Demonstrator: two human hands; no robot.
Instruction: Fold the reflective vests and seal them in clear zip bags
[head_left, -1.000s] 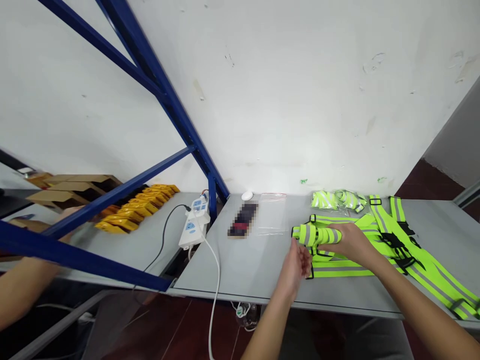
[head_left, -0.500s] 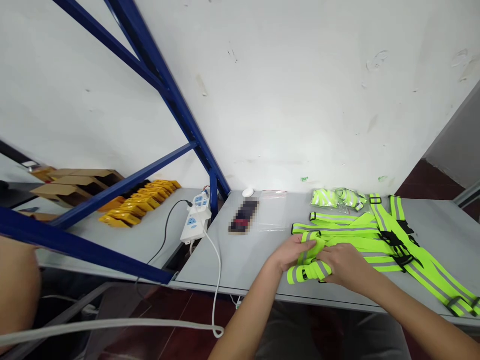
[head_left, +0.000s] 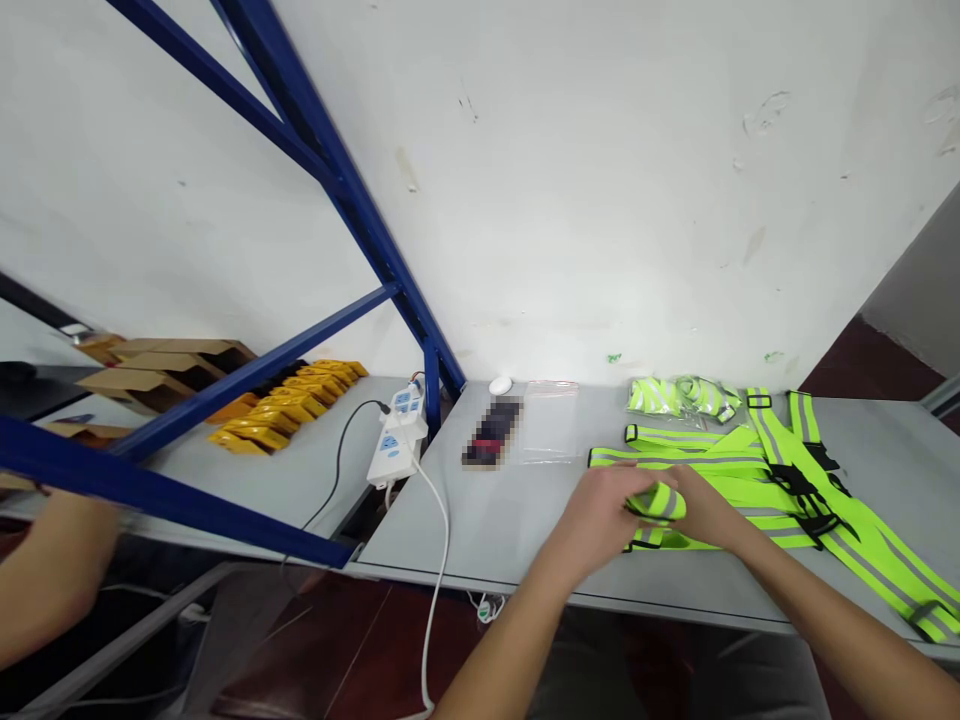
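A rolled neon-yellow reflective strap (head_left: 661,503) with a grey stripe is held between my two hands, above the front part of the table. My left hand (head_left: 600,510) is closed around its left side, the fingertips partly hidden behind the roll. From the right, my right hand (head_left: 697,510) grips the same roll, its fingers bent and partly out of sight. Just beyond and to the right lie several flat reflective straps (head_left: 705,458) with black buckles (head_left: 799,487). Two clear-bagged rolls of strap (head_left: 679,396) rest near the wall.
A clear plastic bag (head_left: 551,420), a pixelated dark item (head_left: 493,432) and a white round object (head_left: 500,385) lie at the back. A power strip (head_left: 397,440) with cables sits left, beside a blue metal frame (head_left: 360,220). Further left are yellow packets (head_left: 292,405) and another person's arm (head_left: 64,570).
The strap in my hands has gone from a loose, partly folded bundle to a compact roll. My hands have come closer together. The other person's arm has moved right.
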